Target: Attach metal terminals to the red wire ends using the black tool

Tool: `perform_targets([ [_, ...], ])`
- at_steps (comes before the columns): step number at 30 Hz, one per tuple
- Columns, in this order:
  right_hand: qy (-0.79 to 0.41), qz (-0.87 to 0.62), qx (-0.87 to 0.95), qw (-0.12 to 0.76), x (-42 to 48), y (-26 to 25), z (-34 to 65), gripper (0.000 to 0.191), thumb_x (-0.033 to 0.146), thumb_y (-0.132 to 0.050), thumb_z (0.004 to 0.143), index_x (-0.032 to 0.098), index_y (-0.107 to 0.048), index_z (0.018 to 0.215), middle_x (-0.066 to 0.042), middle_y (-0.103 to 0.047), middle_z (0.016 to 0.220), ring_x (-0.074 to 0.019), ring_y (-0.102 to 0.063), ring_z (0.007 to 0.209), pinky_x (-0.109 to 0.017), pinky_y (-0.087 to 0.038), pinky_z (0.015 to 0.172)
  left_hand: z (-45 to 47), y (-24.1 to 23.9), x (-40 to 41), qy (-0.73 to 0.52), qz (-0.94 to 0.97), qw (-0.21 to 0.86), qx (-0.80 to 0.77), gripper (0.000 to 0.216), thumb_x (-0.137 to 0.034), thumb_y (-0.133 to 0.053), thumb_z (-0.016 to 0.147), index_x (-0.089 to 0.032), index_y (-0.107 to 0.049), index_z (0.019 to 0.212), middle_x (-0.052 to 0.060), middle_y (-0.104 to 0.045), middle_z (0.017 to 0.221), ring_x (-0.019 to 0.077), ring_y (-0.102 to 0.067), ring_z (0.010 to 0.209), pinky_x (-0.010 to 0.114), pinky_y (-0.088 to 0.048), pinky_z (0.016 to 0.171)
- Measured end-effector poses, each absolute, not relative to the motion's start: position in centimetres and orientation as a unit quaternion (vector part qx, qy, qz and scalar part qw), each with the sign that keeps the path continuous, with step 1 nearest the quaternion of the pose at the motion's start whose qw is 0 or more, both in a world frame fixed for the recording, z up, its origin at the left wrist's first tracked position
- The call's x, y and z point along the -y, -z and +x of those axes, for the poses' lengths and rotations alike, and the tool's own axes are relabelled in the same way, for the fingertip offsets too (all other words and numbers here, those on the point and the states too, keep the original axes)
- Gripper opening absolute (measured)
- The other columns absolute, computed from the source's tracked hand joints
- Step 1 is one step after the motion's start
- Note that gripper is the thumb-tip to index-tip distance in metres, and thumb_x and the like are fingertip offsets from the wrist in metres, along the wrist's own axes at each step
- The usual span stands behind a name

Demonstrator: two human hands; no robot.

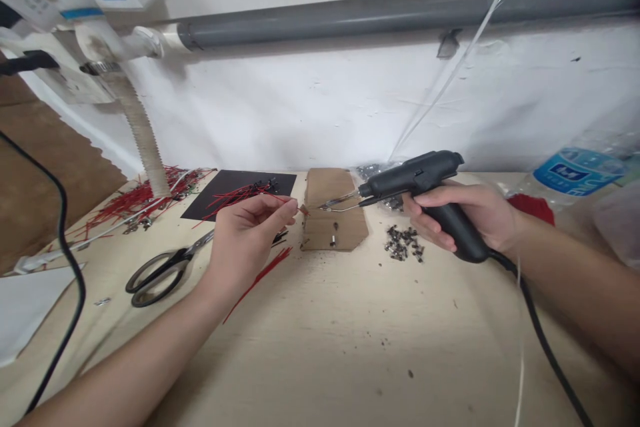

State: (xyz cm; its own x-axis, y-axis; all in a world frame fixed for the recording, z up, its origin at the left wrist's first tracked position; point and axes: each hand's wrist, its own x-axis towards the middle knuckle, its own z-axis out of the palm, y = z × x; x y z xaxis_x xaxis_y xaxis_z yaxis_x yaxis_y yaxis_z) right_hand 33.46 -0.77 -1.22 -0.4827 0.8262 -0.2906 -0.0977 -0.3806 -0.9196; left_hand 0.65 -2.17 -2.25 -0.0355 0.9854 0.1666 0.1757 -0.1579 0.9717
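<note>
Worktop (320, 347) lies nearest. Left hand (250, 230) pinches what seems a small red wire end (303, 210) at the cardboard (334, 230) edge; right hand (467, 217) is closed around the soldering gun (420, 177). Its tip, so near, could burn the fingertips (291, 209).

Clear blue-labelled plastic bottle (580, 173), bench's (320, 347) right edge: blurred, cropped. Tiny brown piece (303, 211) pinched by left hand (245, 240): too small to identify.

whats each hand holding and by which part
The right hand grips the black pistol-shaped soldering gun by its handle. The left hand pinches a small reddish piece at its fingertips; it is too small to identify.
</note>
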Motion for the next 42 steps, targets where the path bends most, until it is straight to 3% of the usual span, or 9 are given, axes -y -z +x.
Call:
perform_targets([
  [4, -0.718, -0.417, 0.463, 0.310, 1.1, 0.0, 34.2, 0.020, 0.033, -0.075, 0.086, 0.018, -0.070, 0.074, -0.002, -0.061, 0.057, -0.0135, -0.056, 0.041, -0.022, -0.042, 0.038, 0.9, 2.1, 2.5, -0.495, 0.580, 0.400, -0.508, 0.018, -0.039, -0.084, 0.084, -0.022, -0.081, 0.081, 0.006, -0.080, 0.091, 0.0171, -0.068, 0.079, 0.027, -0.053, 0.070],
  [8, -0.702, -0.456, 0.461, 0.292, 1.4, -1.2, 35.3, 0.022, 0.035, -0.074, 0.089, 0.018, -0.071, 0.077, -0.003, -0.061, 0.059, -0.0132, -0.057, 0.043, -0.021, -0.043, 0.039, 1.0, 2.4, 2.6, -0.475, 0.602, 0.399, -0.503, 0.019, -0.039, -0.085, 0.084, -0.021, -0.082, 0.084, 0.006, -0.081, 0.095, 0.0148, -0.067, 0.075, 0.024, -0.050, 0.061],
  [19, -0.684, -0.474, 0.496, 0.247, 1.5, -1.8, 36.3, 0.029, 0.041, -0.077, 0.088, 0.016, -0.070, 0.074, -0.002, -0.062, 0.059, -0.0123, -0.058, 0.040, -0.020, -0.046, 0.036, 1.0, 2.9, 2.6, -0.469, 0.606, 0.437, -0.470, 0.018, -0.036, -0.084, 0.086, -0.018, -0.080, 0.083, 0.006, -0.079, 0.092, 0.0100, -0.063, 0.067, 0.021, -0.044, 0.056],
  [26, -0.696, -0.470, 0.493, 0.227, 1.6, -1.4, 36.4, 0.029, 0.043, -0.079, 0.086, 0.017, -0.070, 0.077, -0.002, -0.063, 0.058, -0.0119, -0.057, 0.039, -0.019, -0.047, 0.034, 0.8, 2.7, 2.8, -0.468, 0.607, 0.449, -0.460, 0.015, -0.034, -0.083, 0.085, -0.020, -0.081, 0.080, 0.004, -0.079, 0.087, 0.0123, -0.066, 0.068, 0.022, -0.047, 0.055],
  [32, -0.685, -0.479, 0.499, 0.228, 1.8, -1.0, 36.2, 0.030, 0.043, -0.081, 0.084, 0.017, -0.070, 0.077, -0.001, -0.063, 0.057, -0.0121, -0.057, 0.039, -0.019, -0.047, 0.034, 1.0, 2.6, 3.7, -0.481, 0.713, 0.328, -0.391, 0.006, -0.019, -0.078, 0.088, -0.022, -0.079, 0.084, 0.002, -0.078, 0.081, 0.0136, -0.069, 0.073, 0.025, -0.051, 0.063],
  [37, -0.690, -0.468, 0.505, 0.222, 1.5, -0.9, 36.3, 0.030, 0.044, -0.080, 0.085, 0.017, -0.070, 0.079, -0.001, -0.064, 0.056, -0.0125, -0.058, 0.038, -0.019, -0.047, 0.034, 0.8, 2.6, 4.5, -0.468, 0.801, 0.216, -0.304, 0.021, -0.004, -0.076, 0.085, -0.020, -0.081, 0.099, 0.003, -0.078, 0.086, 0.0129, -0.070, 0.072, 0.025, -0.054, 0.062],
  [42, -0.688, -0.476, 0.501, 0.221, 1.6, -0.8, 36.2, 0.030, 0.044, -0.081, 0.084, 0.017, -0.070, 0.076, -0.001, -0.064, 0.056, -0.0123, -0.057, 0.038, -0.019, -0.047, 0.034, 0.9, 2.5, 4.5, -0.468, 0.815, 0.188, -0.284, 0.025, -0.001, -0.076, 0.083, -0.017, -0.081, 0.101, 0.005, -0.078, 0.085, 0.0123, -0.071, 0.072, 0.023, -0.056, 0.063],
])
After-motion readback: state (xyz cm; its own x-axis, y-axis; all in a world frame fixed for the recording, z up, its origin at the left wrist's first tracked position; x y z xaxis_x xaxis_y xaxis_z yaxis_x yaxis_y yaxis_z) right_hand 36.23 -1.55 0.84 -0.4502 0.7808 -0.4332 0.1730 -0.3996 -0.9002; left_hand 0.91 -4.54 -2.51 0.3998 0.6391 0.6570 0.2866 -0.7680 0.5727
